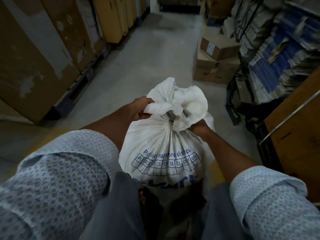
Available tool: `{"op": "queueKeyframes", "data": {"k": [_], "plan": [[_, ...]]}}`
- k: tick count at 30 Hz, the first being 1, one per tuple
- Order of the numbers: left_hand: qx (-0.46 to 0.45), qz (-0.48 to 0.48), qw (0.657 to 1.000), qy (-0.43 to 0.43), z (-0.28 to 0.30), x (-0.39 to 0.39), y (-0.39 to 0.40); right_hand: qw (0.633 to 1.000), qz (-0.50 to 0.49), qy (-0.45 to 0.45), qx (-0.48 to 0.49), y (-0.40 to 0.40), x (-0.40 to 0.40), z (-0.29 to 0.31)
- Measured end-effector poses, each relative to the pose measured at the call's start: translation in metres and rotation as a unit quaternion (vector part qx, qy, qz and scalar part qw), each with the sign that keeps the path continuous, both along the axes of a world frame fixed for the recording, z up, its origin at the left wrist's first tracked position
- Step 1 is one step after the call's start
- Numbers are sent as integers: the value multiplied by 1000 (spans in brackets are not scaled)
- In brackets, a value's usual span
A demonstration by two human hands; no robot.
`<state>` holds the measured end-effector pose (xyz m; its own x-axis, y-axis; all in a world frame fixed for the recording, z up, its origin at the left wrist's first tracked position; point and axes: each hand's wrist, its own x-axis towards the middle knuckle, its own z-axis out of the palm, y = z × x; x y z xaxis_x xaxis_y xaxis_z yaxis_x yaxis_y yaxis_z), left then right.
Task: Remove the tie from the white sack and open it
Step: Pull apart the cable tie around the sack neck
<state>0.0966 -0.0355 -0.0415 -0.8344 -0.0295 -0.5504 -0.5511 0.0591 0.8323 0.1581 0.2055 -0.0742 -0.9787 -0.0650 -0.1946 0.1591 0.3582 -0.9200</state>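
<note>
A full white sack [164,146] with blue printed letters and a grid of boxes stands on the floor between my legs. Its neck is gathered tight, and a small dark tie [171,116] cinches it just below the ruffled top. My left hand [141,109] grips a bunch of the loose top fabric on the left side. My right hand [199,126] holds the fabric on the right, mostly hidden under the ruffle. Both hands sit at the level of the tie.
Tall cardboard cartons [34,54] line the left side of a narrow concrete aisle [147,54]. Two stacked brown boxes [214,61] stand on the right, beside shelves of stacked blue and white packs [280,54]. A large carton [297,129] sits close on my right.
</note>
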Motion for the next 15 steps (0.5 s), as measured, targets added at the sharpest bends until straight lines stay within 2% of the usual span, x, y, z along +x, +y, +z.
{"op": "queueKeyframes", "data": {"k": [1,3,5,7,11,15], "plan": [[27,2,1000,9,11,3,3,999,-17,38,8,-3,0,2],[61,3,998,27,30,7,7,995,-67,60,-35,-10,-4,9],[54,-9,997,46,45,6,11,988,-148,50,6,-16,-11,17],[31,-35,996,74,59,6,17,977,-209,41,4,-15,-21,23],[55,-66,991,101,64,2,29,958,-276,-10,-78,-7,-33,28],[80,-8,990,112,42,-15,41,924,-310,-77,-210,7,-54,11]]}}
